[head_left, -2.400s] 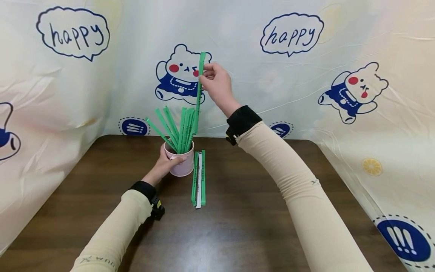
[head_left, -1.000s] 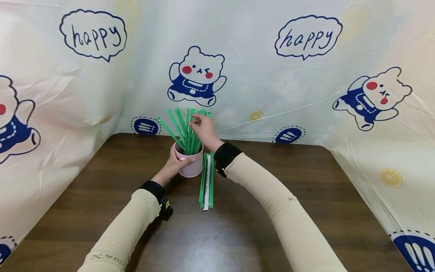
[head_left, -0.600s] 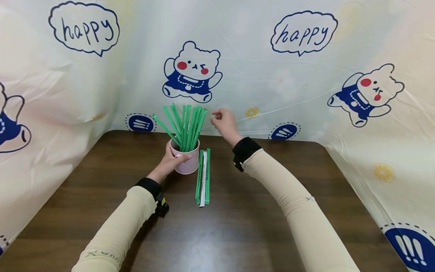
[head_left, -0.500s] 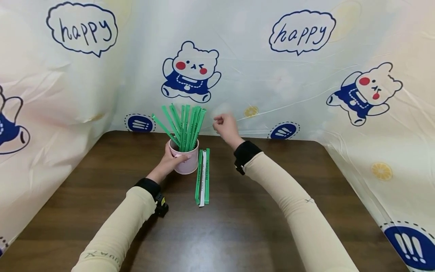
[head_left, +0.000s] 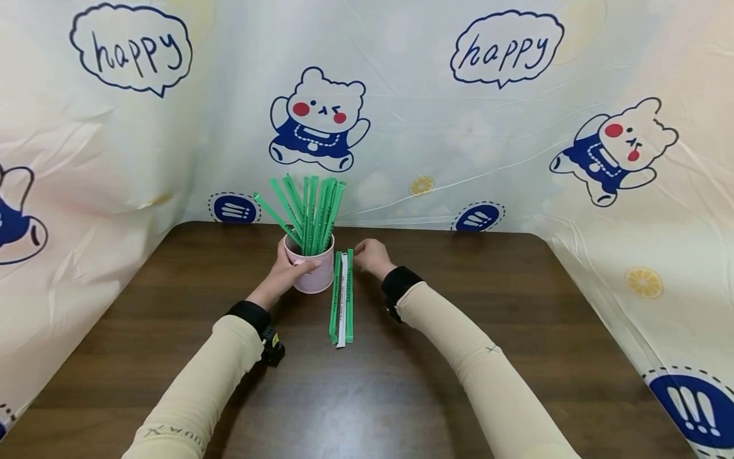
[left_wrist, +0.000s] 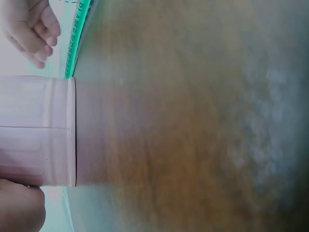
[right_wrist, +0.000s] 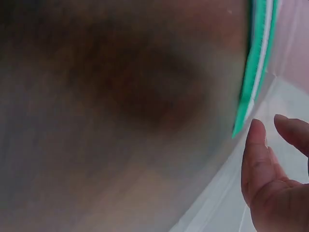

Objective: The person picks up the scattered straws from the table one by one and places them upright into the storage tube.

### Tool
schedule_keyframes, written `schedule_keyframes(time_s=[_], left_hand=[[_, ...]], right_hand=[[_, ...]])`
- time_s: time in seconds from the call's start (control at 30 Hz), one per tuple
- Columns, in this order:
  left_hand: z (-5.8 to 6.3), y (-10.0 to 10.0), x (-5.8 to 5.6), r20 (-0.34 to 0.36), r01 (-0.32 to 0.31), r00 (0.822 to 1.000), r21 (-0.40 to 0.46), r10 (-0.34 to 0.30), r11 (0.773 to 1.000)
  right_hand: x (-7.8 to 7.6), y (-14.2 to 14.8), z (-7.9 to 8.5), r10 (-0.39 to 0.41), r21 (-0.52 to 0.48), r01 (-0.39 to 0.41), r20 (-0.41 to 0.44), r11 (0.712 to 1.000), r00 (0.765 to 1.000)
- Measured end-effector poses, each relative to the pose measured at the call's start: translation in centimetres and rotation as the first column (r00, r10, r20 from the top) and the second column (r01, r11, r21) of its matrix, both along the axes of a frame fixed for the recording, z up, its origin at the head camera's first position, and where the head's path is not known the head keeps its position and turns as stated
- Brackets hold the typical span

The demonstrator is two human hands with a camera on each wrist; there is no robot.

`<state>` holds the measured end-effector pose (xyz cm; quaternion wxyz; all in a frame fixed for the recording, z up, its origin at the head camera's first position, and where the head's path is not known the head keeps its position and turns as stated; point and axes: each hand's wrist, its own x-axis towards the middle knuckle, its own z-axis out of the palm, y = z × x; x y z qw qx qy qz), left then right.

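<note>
My left hand (head_left: 283, 271) grips the pink cup (head_left: 314, 280) from its left side, the thumb across its front. Several long, thin green packets (head_left: 310, 213) with dark print stand fanned out in the cup. Just right of it, two more green packets (head_left: 350, 296) lie lengthwise on the table with a white packet (head_left: 343, 306) between them. My right hand (head_left: 373, 257) is low beside their far ends. In the right wrist view that hand (right_wrist: 270, 188) has thumb and forefinger apart near the packet ends, nothing between them.
A dark brown wooden table (head_left: 367, 395) lies under everything. Behind it and along both sides hangs a pale curtain (head_left: 401, 127) printed with bears and speech bubbles.
The right hand lowered a green packet into the cup, let it go, drew back to the right, then came down to the table packets. The left hand stayed on the cup.
</note>
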<state>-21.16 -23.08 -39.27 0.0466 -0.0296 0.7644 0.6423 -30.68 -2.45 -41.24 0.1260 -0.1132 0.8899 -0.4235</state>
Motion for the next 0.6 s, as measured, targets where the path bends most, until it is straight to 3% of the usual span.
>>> schedule_keyframes(time_s=[0.23,0.6], left_hand=[[-0.4,-0.2,-0.2,-0.009,-0.005,1.000,-0.012,0.005,1.000],[-3.5,-0.9,-1.8,-0.050,-0.030,0.998,-0.033,0.029,0.999]], right_hand=[[-0.5,-1.4,-1.2,0.032,0.107,-0.033,0.013,0.994,0.999],[-0.2,-3.1,-1.4,0.027,0.271,-0.015,-0.040,0.962,0.999]])
